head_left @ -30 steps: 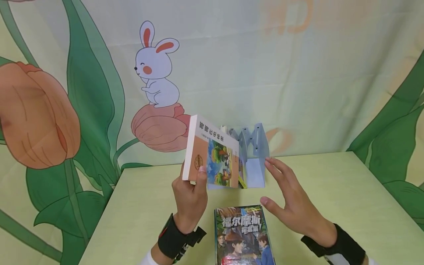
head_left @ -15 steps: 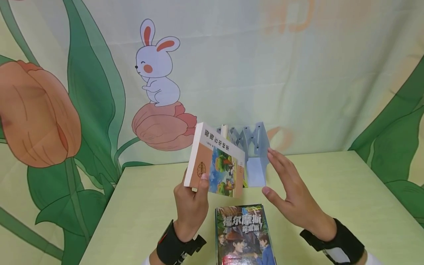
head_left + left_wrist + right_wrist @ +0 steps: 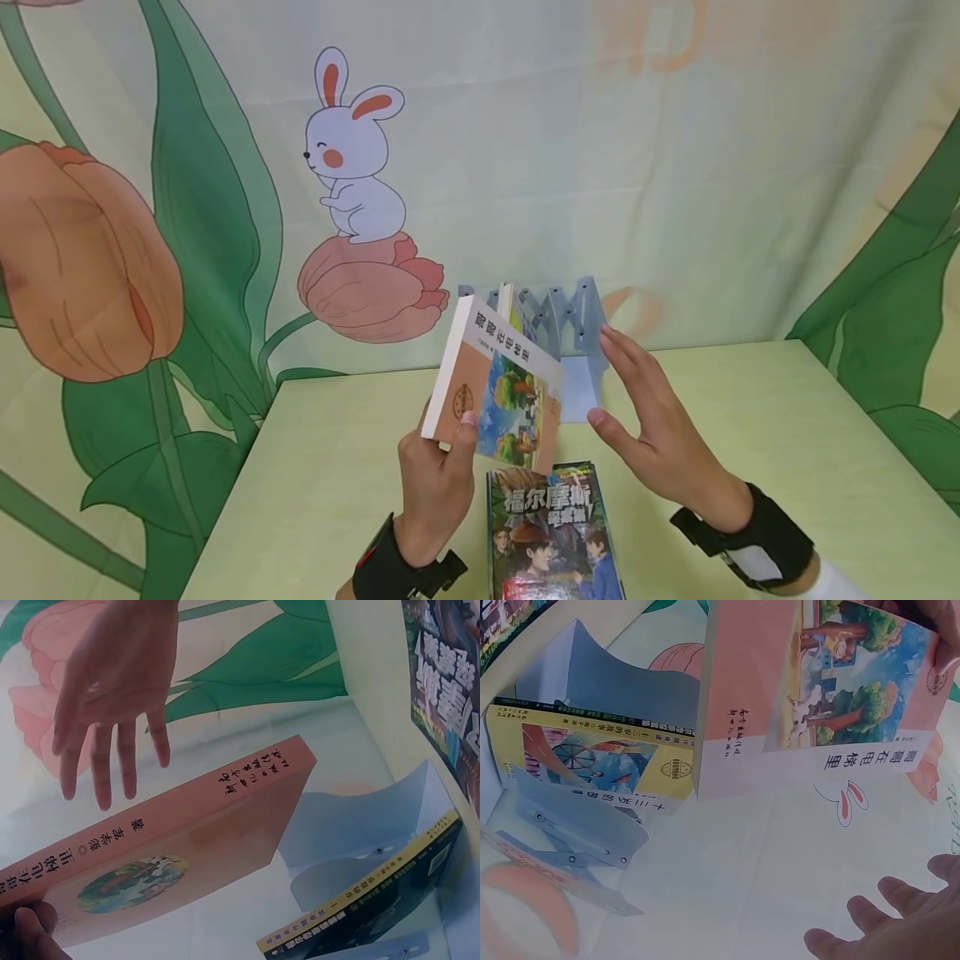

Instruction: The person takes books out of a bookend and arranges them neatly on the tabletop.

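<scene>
My left hand (image 3: 438, 483) grips a paperback book (image 3: 517, 408) by its lower left edge, thumb on the front cover. The book has an orange-and-white cover with a tree picture and is held tilted in the air. To its right, my right hand (image 3: 660, 425) hovers with fingers extended and touches nothing. Behind the book stands a blue folding book rack (image 3: 591, 321), partly hidden. A yellow book (image 3: 592, 754) and a dark-covered book (image 3: 375, 907) stand together in the rack.
A comic-style book (image 3: 555, 533) lies face up on the table (image 3: 322, 500) in front, seemingly on top of another. Behind the table hangs a printed cloth (image 3: 510, 167) with a rabbit and tulips.
My left hand has brought the paperback down and slightly right, toward me, uncovering more of the rack. My right hand stays extended, with only a slight shift.
</scene>
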Motion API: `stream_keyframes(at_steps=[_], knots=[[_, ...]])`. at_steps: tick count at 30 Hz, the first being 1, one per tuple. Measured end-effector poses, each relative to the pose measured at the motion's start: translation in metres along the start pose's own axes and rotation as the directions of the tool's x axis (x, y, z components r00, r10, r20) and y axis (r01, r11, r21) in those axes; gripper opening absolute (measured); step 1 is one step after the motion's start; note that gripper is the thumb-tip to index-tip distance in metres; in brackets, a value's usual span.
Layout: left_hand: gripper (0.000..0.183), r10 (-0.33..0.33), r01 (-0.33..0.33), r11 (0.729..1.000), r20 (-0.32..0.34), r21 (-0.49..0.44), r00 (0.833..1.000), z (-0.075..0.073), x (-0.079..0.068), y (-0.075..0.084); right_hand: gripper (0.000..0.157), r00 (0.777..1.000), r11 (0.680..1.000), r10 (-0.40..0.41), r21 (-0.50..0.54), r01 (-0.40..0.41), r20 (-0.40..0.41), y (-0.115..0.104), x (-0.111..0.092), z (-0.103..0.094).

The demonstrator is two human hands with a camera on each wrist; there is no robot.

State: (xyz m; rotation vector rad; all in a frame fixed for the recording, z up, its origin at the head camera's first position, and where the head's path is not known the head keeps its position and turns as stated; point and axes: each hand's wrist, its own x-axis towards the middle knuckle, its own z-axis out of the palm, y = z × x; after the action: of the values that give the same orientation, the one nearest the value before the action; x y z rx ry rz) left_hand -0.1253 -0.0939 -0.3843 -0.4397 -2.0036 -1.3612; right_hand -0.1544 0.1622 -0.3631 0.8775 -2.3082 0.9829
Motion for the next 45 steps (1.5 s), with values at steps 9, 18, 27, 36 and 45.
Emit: stream_keyframes(at_steps=[9,18,27,36,45], knots=[[0.033,-0.031,0.033,0.998,0.039,-0.062,0.999,-0.002,-0.008,0.006,0.077,1.000,1.000,-0.003,0.008,0.003,0.015,0.002,0.001,0.002],[0.027,-0.080,0.085,0.990,0.053,-0.111,0.995,-0.004,-0.014,0.009,0.074,0.999,1.000,0.020,0.011,-0.021,0.041,0.004,-0.001,0.004],[0.023,-0.138,0.146,0.981,0.066,-0.129,0.988,-0.003,-0.023,0.012,0.068,0.987,0.991,0.091,0.083,-0.102,0.133,0.005,-0.001,0.009],[0.023,-0.166,0.178,0.967,0.080,-0.183,0.983,-0.003,-0.029,0.013,0.063,0.977,0.981,0.107,0.137,-0.134,0.185,0.013,-0.007,0.022],[0.024,-0.215,0.229,0.952,0.086,-0.203,0.973,-0.002,-0.035,0.015,0.054,0.957,0.968,0.135,0.171,-0.182,0.256,0.013,-0.011,0.028]])
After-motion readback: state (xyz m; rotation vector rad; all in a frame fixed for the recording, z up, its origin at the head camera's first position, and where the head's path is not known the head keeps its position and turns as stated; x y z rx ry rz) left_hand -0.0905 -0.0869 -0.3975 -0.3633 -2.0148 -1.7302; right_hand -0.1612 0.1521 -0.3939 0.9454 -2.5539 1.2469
